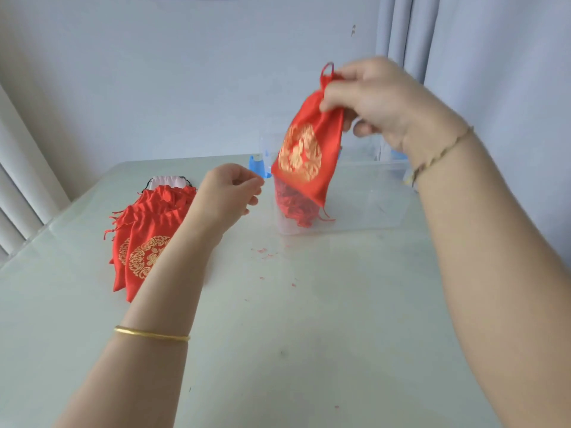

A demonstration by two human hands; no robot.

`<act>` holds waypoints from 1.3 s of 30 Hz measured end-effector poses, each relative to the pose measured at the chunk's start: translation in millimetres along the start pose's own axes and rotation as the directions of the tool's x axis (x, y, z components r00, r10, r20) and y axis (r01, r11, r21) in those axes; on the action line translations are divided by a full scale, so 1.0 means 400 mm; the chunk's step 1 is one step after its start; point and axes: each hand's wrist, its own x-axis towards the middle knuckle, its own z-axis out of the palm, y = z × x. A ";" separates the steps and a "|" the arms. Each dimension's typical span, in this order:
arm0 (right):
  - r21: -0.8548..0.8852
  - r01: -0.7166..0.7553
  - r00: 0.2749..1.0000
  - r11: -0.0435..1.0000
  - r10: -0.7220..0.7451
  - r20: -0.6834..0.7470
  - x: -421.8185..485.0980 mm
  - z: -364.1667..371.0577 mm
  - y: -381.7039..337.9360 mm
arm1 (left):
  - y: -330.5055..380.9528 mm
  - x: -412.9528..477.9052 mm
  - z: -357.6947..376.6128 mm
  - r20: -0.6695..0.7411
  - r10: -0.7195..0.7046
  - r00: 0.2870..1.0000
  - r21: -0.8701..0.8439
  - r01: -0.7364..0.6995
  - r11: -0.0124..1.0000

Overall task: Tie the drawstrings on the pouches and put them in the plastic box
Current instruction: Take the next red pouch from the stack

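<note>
My right hand [380,100] pinches the gathered neck of a red pouch [306,152] with a gold round print, and a red drawstring loop sticks up above my fingers. The pouch hangs over the left end of the clear plastic box [370,199], its lower corner dipping inside. Red pouches [296,208] lie heaped in that end of the box. My left hand [231,193] hovers empty to the left of the box, fingers loosely curled. A pile of flat red pouches [145,242] lies on the table at the left, partly hidden by my left forearm.
The pale glass-topped table [293,335] carries small red thread scraps [264,253] in front of the box. A white cloth item with black trim [168,180] lies behind the pile. A blue clip-like object [258,165] stands behind the box. Wall and curtains lie beyond.
</note>
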 end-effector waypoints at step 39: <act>-0.110 0.251 0.967 0.962 -0.244 0.075 -0.057 0.367 0.071 | -0.240 0.034 -0.216 -0.313 -0.009 0.950 0.812 0.272 0.516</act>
